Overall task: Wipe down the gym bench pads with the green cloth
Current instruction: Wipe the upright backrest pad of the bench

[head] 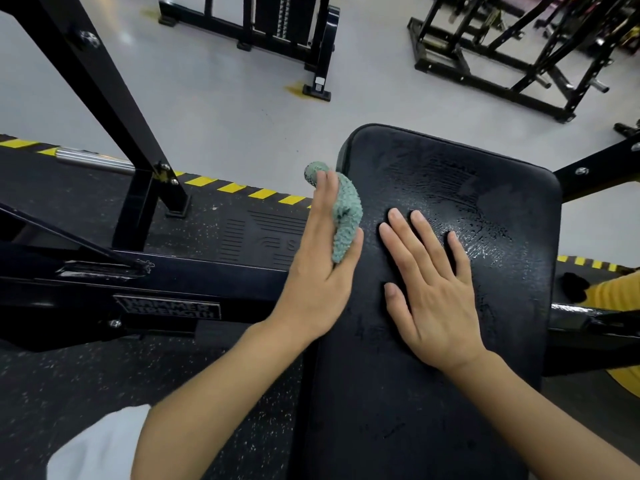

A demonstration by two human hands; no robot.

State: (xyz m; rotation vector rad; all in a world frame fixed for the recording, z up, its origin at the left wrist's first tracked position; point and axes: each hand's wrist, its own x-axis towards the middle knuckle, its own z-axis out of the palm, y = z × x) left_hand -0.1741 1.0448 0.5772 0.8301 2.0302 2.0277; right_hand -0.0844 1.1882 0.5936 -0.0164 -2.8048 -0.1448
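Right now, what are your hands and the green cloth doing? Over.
Left hand gripping green cloth at bench pad left edge. Right hand flat, open on pad. Pad top streaked wet. Nothing in the way.

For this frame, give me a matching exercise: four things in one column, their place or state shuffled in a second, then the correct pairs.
Things
1. green cloth
2. right hand
3. bench pad
4. striped tape

Place or state
A. black, with streaky wet marks on its far half
B. flat, palm down, fingers spread on the pad
C. yellow and black, along the edge of the dark floor mat
D. bunched in the left hand at the pad's left edge

Pairs: 1-D, 2-B, 3-A, 4-C
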